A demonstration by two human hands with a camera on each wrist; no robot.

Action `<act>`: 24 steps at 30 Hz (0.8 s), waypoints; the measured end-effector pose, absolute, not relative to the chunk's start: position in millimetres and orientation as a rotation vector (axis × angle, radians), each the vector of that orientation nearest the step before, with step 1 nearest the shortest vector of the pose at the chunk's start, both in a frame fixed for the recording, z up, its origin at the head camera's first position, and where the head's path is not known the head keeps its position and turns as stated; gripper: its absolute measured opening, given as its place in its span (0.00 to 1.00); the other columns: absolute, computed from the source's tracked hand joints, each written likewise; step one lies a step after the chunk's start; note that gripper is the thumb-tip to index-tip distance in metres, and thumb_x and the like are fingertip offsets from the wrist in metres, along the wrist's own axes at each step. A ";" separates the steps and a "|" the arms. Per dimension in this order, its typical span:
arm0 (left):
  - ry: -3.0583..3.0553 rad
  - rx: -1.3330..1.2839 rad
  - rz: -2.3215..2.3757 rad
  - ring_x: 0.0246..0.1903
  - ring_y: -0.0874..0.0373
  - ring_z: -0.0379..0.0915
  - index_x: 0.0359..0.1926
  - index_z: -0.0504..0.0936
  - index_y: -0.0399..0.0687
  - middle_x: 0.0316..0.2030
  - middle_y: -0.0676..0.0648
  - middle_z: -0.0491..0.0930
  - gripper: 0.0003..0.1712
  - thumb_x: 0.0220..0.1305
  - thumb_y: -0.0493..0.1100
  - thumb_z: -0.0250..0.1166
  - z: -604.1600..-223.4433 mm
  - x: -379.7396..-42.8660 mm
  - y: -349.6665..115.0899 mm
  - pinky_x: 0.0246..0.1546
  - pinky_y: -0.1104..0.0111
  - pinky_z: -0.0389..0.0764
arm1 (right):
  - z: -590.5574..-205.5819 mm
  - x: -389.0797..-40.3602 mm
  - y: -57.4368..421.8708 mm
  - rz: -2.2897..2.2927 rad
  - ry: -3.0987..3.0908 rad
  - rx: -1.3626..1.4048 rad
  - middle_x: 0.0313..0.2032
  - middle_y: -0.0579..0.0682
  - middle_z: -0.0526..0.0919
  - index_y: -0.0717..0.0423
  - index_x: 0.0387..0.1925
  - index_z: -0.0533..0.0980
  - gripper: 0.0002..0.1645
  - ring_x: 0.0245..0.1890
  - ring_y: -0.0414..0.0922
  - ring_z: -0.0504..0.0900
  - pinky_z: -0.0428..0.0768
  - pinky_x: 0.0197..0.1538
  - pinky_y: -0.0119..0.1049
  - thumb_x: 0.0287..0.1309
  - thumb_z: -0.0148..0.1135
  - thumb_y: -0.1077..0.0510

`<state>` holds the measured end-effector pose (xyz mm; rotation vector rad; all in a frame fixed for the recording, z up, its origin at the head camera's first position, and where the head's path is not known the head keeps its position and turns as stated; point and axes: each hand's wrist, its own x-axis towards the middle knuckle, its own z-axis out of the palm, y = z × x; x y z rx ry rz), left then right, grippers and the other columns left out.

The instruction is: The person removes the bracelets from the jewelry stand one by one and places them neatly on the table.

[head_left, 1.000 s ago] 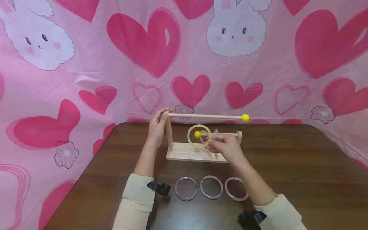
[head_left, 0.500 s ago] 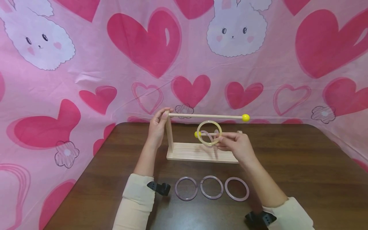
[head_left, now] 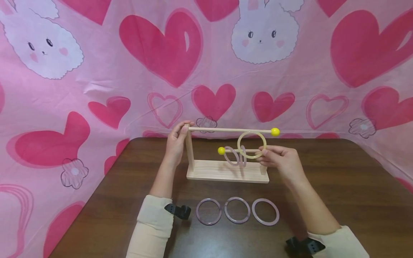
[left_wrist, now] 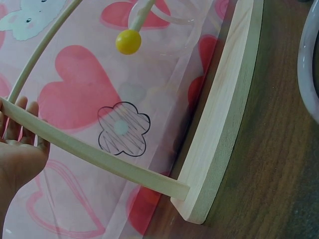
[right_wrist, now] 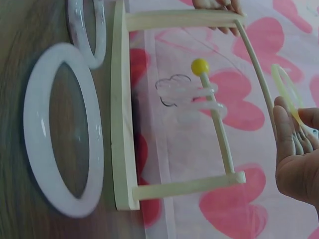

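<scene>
My left hand [head_left: 175, 143] grips the top of the left post of a wooden stand [head_left: 222, 171], thumb in front. Between the thumb and fingers of my right hand [head_left: 285, 163] is a pale yellow ring [head_left: 238, 145], held upright. In the head view this ring overlaps the lower rod [right_wrist: 223, 142], but the right wrist view shows it apart from that rod, close to the upper rod [head_left: 222, 129]. Two translucent purple rings [head_left: 244, 157] hang on the lower rod. Each rod ends in a yellow ball [head_left: 275, 132].
Three purple rings lie in a row on the brown table before the stand: left [head_left: 197, 212], middle [head_left: 226, 211] and right [head_left: 254, 212]. A pink cloth [head_left: 213, 75] with hearts and rabbits hangs behind the table [head_left: 338, 179].
My right hand has moved to the right and slightly up with the yellow ring, away from the lower rod's ball. My left hand stays on the post.
</scene>
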<state>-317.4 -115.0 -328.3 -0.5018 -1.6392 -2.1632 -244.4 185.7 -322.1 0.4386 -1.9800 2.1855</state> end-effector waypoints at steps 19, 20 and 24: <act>-1.639 -0.501 -2.156 0.40 0.62 0.75 0.50 0.73 0.34 0.42 0.54 0.81 0.13 0.69 0.37 0.50 -328.1 -316.4 -114.8 0.55 0.64 0.65 | -329.3 -240.8 212.4 2.220 -1.909 0.504 0.33 0.52 0.85 0.63 0.36 0.81 0.09 0.29 0.43 0.84 0.80 0.33 0.36 0.58 0.56 0.71; -1.639 -0.500 -2.156 0.40 0.62 0.75 0.50 0.73 0.33 0.41 0.54 0.81 0.13 0.69 0.37 0.50 -328.0 -316.3 -114.7 0.55 0.64 0.65 | -329.2 -240.2 213.4 2.219 -1.908 0.496 0.32 0.52 0.85 0.60 0.34 0.82 0.10 0.29 0.43 0.84 0.80 0.33 0.36 0.58 0.56 0.70; -1.640 -0.499 -2.158 0.40 0.61 0.75 0.50 0.73 0.33 0.41 0.54 0.81 0.13 0.69 0.37 0.50 -326.7 -314.7 -114.4 0.55 0.64 0.65 | -329.3 -238.3 217.7 2.217 -1.910 0.481 0.29 0.52 0.85 0.56 0.32 0.82 0.11 0.28 0.43 0.84 0.80 0.33 0.36 0.59 0.56 0.70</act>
